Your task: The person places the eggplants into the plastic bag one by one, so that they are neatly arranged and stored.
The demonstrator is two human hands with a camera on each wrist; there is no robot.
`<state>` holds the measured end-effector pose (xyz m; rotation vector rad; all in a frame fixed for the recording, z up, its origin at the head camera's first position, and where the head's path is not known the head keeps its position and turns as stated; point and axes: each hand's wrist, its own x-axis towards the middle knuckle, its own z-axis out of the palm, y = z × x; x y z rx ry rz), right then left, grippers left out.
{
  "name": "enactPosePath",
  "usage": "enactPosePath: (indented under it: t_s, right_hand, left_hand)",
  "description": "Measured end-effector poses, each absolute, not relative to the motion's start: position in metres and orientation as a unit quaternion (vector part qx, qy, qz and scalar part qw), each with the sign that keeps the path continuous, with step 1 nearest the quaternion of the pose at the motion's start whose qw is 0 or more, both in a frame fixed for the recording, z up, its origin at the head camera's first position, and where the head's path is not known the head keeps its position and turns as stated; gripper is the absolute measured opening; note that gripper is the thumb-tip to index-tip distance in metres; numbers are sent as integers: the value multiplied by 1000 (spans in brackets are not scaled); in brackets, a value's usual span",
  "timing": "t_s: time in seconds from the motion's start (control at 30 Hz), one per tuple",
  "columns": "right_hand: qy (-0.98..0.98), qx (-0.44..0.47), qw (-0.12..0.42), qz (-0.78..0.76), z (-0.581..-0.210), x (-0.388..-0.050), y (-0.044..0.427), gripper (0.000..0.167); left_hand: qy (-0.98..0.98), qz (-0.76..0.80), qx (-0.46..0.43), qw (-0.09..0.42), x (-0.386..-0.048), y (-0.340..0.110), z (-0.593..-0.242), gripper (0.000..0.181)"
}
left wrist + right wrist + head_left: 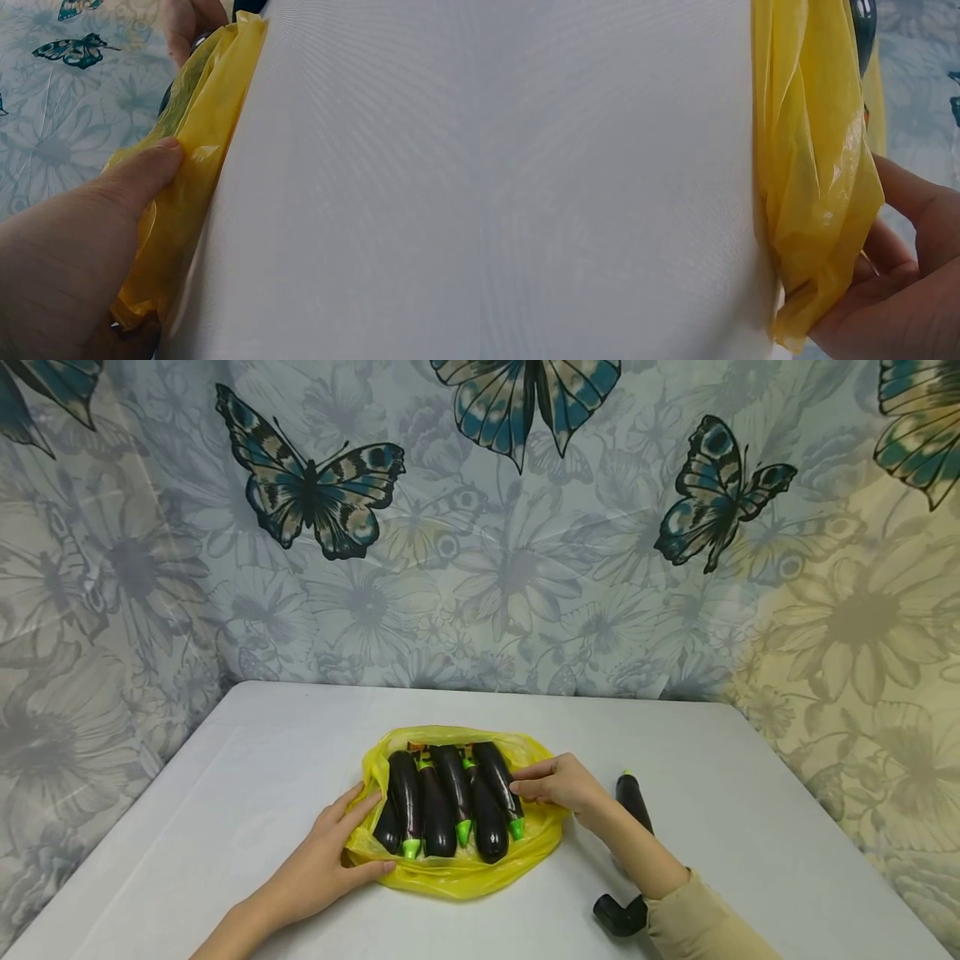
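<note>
A yellow plastic bag (472, 881) lies with its mouth spread on the table, and several glossy black eggplants (450, 777) with green tips lie side by side in it. My left hand (322, 860) holds the bag's left side, thumb along the front and fingers at the left rim. In the left wrist view the thumb (154, 169) presses on the yellow plastic. Over the bag's right rim reaches my right hand (562, 785), its extended fingers touching the rightmost eggplant (498, 785). In the right wrist view, the bag's folds partly hide the right fingers.
Another eggplant (633, 797) lies right of the bag, partly behind my right forearm. A curved black object (621, 914) shows beside the right sleeve; its kind is unclear. The white table (300, 735) ends at a butterfly-patterned cloth backdrop (517, 610).
</note>
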<state>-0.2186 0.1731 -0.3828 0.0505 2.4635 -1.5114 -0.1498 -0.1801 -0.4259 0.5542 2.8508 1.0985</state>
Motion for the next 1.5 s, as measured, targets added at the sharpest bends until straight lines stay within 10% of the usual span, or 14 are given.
enactPosePath:
  t_s: [1.5]
  right_hand:
    - [749, 71, 64, -656, -350, -210, 232, 43]
  left_hand:
    - [919, 351, 176, 18, -150, -179, -427, 98]
